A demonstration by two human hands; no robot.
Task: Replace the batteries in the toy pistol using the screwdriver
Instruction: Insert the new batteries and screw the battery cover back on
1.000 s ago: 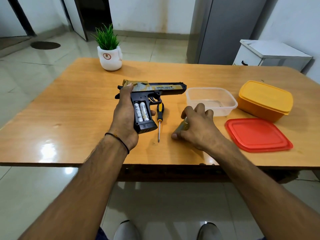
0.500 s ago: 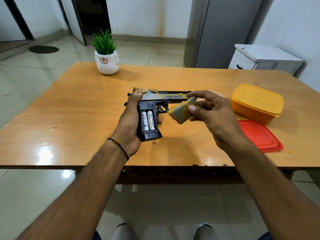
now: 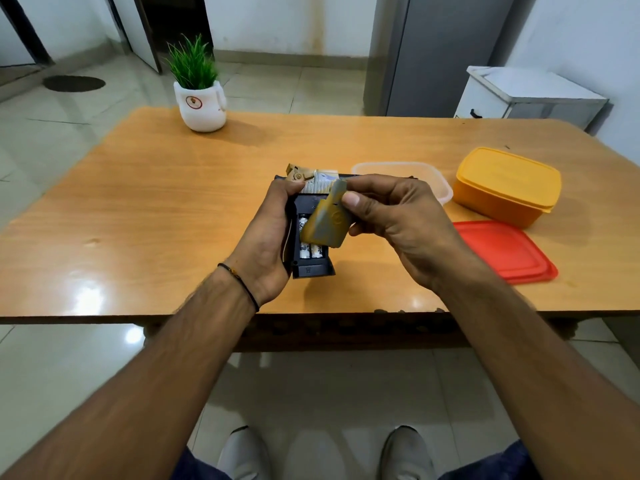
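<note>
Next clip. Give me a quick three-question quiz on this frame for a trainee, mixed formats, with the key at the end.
1. True or false: the olive battery cover sits flush on the toy pistol.
2. Which hand grips the toy pistol? A. left hand B. right hand C. neither
3. Fill in: ___ batteries are visible in the toy pistol.

Key: 1. False; the right hand pinches the battery cover, tilted, over the batteries. 2. A. 3. Two.
</note>
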